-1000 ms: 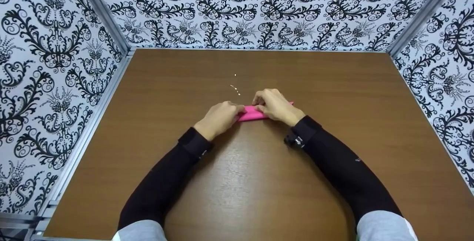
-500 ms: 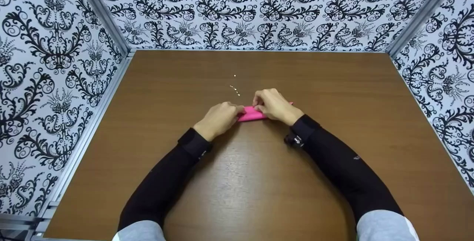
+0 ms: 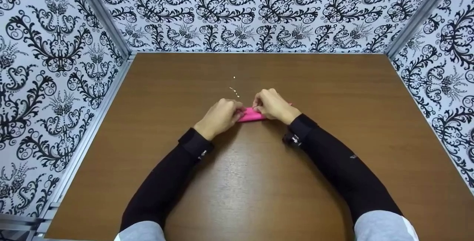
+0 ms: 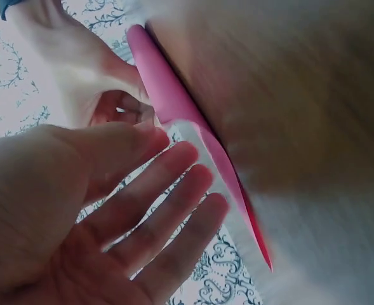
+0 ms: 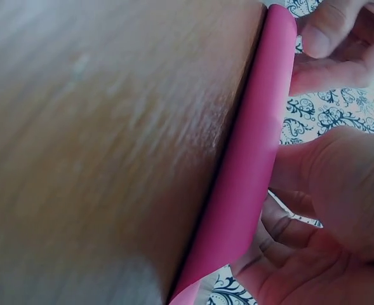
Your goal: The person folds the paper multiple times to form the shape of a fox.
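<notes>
A pink sheet of paper (image 3: pixel 251 114), curled over into a flat roll, lies on the table between the two hands. My left hand (image 3: pixel 221 117) is at its left end. In the left wrist view, that hand's fingers (image 4: pixel 167 238) are extended and spread, with the thumb and nearest fingertips right at the paper's edge. Farther right, my right hand (image 3: pixel 274 104) pinches the paper's far edge, thumb towards me and fingertips bent down behind. From the right wrist, the rolled paper (image 5: pixel 247 165) shows a smooth rounded side, its far side partly hidden.
Small light specks (image 3: pixel 234 92) mark the brown wooden table (image 3: pixel 177 81) beyond the paper. Patterned white-and-black panels (image 3: pixel 237 15) in metal framing close off the back and both sides. A small black camera (image 3: pixel 291 140) hangs under the right wrist.
My left hand has loosened and lifted slightly at the paper's left end, its thumb drawing back from the surface. My right hand and the paper stay almost still.
</notes>
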Motion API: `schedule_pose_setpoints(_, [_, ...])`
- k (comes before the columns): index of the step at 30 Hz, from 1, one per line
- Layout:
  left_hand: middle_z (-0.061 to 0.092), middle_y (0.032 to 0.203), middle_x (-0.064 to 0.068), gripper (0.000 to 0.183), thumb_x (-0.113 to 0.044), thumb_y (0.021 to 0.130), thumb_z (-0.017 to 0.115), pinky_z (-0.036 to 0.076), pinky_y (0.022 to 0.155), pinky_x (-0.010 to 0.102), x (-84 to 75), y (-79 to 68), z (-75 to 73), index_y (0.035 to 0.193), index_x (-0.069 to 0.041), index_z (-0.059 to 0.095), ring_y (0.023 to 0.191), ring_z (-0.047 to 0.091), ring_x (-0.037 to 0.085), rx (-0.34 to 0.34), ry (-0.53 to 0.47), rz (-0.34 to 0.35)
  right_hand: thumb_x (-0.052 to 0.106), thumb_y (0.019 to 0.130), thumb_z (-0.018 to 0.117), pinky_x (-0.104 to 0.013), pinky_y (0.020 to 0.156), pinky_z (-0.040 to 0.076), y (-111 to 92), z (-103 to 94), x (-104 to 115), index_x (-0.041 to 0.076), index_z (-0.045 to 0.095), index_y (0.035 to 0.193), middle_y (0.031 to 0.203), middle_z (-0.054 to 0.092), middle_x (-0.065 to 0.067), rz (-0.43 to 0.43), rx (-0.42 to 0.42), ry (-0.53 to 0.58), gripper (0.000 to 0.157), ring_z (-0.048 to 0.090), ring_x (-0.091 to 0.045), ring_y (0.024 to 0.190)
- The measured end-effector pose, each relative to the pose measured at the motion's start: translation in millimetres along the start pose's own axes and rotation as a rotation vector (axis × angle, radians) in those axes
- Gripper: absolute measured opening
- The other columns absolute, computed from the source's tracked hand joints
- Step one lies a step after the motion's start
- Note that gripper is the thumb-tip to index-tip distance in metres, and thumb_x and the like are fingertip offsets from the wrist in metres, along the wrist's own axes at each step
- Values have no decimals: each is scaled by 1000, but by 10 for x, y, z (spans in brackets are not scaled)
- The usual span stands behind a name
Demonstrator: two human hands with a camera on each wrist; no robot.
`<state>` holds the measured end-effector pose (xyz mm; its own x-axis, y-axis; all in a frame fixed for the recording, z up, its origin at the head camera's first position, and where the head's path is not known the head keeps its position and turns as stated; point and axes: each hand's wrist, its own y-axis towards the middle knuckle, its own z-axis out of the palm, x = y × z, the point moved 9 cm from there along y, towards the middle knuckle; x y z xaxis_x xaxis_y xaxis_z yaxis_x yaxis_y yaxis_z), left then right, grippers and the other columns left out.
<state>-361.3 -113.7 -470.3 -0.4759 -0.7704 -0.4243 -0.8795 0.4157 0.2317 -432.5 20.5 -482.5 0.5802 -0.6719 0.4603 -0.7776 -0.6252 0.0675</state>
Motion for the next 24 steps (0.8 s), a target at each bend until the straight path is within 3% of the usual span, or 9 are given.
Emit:
schedule_pose_setpoints(8, [90, 99, 7, 6, -17, 104, 90, 69, 85, 48, -13, 115, 58, 99, -13, 91, 92, 83, 25, -69, -64, -107, 5, 102, 82, -45, 91, 63, 0, 5, -11, 5, 87, 97, 96, 87, -10, 16, 3, -13, 7, 74, -28, 90])
schedule_pose_setpoints(14, [89, 93, 7, 12, -24, 99, 96, 66, 82, 47, 56, 164, 147, 94, -14, 92, 87, 81, 27, -23, -108, -220, 5, 102, 82, -46, 92, 65, -3, 11, -16, 6, 88, 95, 95, 87, -9, 24, 3, -2, 8, 75, -28, 91])
schedule_pose_setpoints(24, [88, 91, 11, 22, -27, 93, 100, 59, 77, 39, 117, 220, 232, 88, -9, 89, 84, 75, 26, 31, -137, -304, 6, 102, 85, -47, 89, 65, -6, 6, -18, 5, 88, 97, 95, 87, -11, 29, -8, 2, 6, 76, -28, 89])
